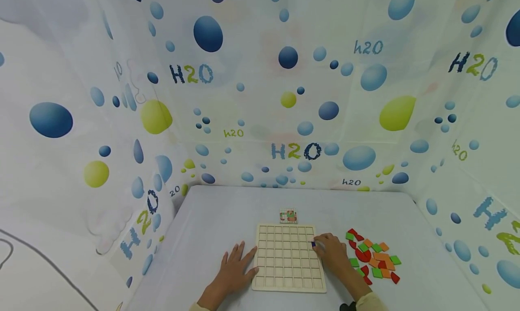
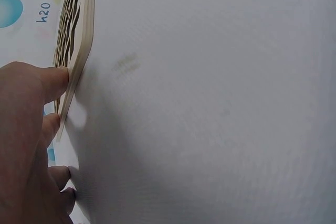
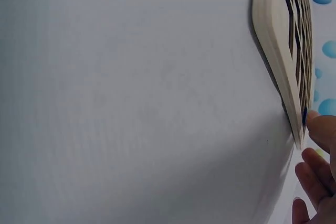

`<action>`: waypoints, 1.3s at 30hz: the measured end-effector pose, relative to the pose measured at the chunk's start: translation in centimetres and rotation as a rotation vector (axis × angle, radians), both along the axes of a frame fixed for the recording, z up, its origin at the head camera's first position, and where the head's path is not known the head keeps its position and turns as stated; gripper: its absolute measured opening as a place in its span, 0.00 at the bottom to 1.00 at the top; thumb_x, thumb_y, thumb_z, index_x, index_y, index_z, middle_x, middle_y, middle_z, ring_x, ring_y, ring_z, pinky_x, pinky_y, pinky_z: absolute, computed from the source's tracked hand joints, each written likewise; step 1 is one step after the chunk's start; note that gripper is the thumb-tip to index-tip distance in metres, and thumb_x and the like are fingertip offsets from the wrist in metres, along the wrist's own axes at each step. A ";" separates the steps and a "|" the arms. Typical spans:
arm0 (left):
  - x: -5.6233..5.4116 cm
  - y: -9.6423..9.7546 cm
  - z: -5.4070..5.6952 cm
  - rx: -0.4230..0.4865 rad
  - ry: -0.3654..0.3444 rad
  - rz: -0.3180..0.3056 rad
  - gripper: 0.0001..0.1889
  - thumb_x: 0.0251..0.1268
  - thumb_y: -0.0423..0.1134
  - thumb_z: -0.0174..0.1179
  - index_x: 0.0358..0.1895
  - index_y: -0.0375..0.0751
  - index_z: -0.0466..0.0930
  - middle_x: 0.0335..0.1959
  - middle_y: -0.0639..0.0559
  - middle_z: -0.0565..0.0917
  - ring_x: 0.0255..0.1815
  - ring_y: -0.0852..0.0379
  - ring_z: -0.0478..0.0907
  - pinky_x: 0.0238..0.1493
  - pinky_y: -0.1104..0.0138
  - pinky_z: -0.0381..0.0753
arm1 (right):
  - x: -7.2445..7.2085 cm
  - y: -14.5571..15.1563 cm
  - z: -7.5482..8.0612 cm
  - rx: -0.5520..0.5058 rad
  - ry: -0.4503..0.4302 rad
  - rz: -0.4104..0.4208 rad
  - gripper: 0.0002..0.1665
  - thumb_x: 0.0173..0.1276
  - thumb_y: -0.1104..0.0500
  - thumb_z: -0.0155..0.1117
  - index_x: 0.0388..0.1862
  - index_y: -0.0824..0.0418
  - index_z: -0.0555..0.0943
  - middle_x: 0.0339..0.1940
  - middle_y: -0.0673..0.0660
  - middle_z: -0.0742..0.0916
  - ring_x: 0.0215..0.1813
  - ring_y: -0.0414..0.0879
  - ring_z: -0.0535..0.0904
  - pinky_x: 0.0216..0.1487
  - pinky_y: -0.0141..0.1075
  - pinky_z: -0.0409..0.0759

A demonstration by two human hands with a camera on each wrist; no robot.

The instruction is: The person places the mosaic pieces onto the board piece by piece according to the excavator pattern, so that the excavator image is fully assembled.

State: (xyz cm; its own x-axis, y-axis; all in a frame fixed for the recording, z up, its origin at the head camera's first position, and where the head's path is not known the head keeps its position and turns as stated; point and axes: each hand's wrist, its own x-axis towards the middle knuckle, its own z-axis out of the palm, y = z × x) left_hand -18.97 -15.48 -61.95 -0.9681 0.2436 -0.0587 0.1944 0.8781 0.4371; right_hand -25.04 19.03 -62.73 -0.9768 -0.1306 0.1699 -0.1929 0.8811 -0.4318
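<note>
One dark blue piece [image 1: 313,244] pinched in nearly closed right hand [image 1: 331,251], at right edge of gridded wooden board [image 1: 287,260] on table [image 1: 219,211]. Left hand [image 1: 235,266] spread, holding nothing, touching board's left edge. Brace board gently; square piece to cell walls before pressing.

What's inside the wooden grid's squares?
In most, the grid shows only pale wood. A dark blue piece appears at its right edge, by the right hand, whose fingers hide anything beneath.
</note>
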 end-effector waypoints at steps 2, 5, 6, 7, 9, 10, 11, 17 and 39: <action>0.0 0.0 0.0 0.000 0.002 -0.001 0.34 0.77 0.61 0.56 0.80 0.52 0.69 0.84 0.33 0.59 0.84 0.29 0.53 0.77 0.26 0.48 | -0.1 0.6 0.3 0.002 0.004 -0.017 0.19 0.72 0.57 0.74 0.59 0.59 0.86 0.56 0.63 0.86 0.60 0.62 0.82 0.54 0.60 0.79; 0.1 0.0 0.1 0.008 0.003 -0.003 0.34 0.77 0.61 0.56 0.80 0.52 0.69 0.84 0.32 0.59 0.84 0.28 0.53 0.77 0.26 0.47 | -0.5 2.0 0.6 -0.012 0.022 -0.061 0.20 0.72 0.59 0.73 0.60 0.64 0.84 0.54 0.66 0.86 0.58 0.63 0.82 0.57 0.63 0.80; 0.1 0.0 0.1 0.014 0.002 -0.002 0.34 0.77 0.61 0.57 0.80 0.52 0.69 0.84 0.32 0.59 0.84 0.28 0.53 0.77 0.26 0.47 | -0.7 2.6 0.6 -0.017 0.033 -0.077 0.20 0.73 0.59 0.72 0.60 0.65 0.83 0.53 0.66 0.86 0.57 0.64 0.83 0.57 0.63 0.81; 0.1 0.0 0.1 0.015 0.002 -0.002 0.34 0.77 0.61 0.57 0.80 0.52 0.69 0.84 0.32 0.59 0.84 0.28 0.53 0.77 0.26 0.47 | -0.9 3.2 0.6 -0.019 0.044 -0.097 0.20 0.73 0.60 0.72 0.60 0.66 0.83 0.53 0.67 0.86 0.56 0.64 0.83 0.57 0.63 0.81; 0.1 0.0 0.2 0.014 0.003 -0.002 0.34 0.77 0.60 0.57 0.80 0.52 0.69 0.84 0.32 0.59 0.84 0.28 0.53 0.77 0.26 0.47 | -1.1 4.5 0.8 -0.020 0.049 -0.132 0.20 0.73 0.60 0.71 0.59 0.68 0.82 0.53 0.70 0.85 0.56 0.67 0.82 0.55 0.64 0.80; 0.2 0.0 0.2 0.013 0.003 -0.002 0.34 0.77 0.60 0.57 0.80 0.52 0.69 0.84 0.32 0.59 0.84 0.28 0.53 0.77 0.26 0.47 | -1.3 5.1 1.0 -0.018 0.050 -0.144 0.20 0.73 0.61 0.71 0.59 0.70 0.82 0.52 0.71 0.84 0.55 0.68 0.82 0.53 0.65 0.79; 0.2 0.0 0.2 0.011 0.004 -0.001 0.34 0.77 0.60 0.57 0.80 0.52 0.69 0.84 0.32 0.59 0.84 0.28 0.53 0.77 0.26 0.47 | -1.4 5.7 1.1 -0.007 0.045 -0.158 0.21 0.72 0.60 0.72 0.59 0.71 0.82 0.53 0.72 0.84 0.55 0.69 0.81 0.52 0.66 0.79; 0.1 0.0 0.5 0.027 0.002 0.005 0.34 0.77 0.60 0.57 0.80 0.52 0.69 0.84 0.32 0.59 0.84 0.27 0.52 0.77 0.26 0.46 | -2.0 8.1 2.0 0.048 -0.009 -0.183 0.24 0.72 0.58 0.72 0.59 0.74 0.79 0.53 0.77 0.81 0.54 0.74 0.79 0.48 0.69 0.76; 0.1 0.0 0.0 0.026 -0.005 -0.002 0.34 0.77 0.60 0.58 0.80 0.51 0.69 0.84 0.32 0.58 0.84 0.28 0.52 0.77 0.26 0.46 | -3.1 7.4 0.3 -0.004 -0.077 -0.083 0.14 0.73 0.60 0.70 0.53 0.65 0.82 0.52 0.68 0.83 0.55 0.68 0.80 0.46 0.65 0.76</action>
State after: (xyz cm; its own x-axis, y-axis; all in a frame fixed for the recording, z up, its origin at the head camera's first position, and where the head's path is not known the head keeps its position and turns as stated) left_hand -18.83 -15.52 -61.96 -0.9674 0.2468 -0.0573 0.1936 0.8659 0.4612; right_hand -28.12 26.39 -62.41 -0.9944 -0.0480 0.0944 -0.0853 0.8911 -0.4458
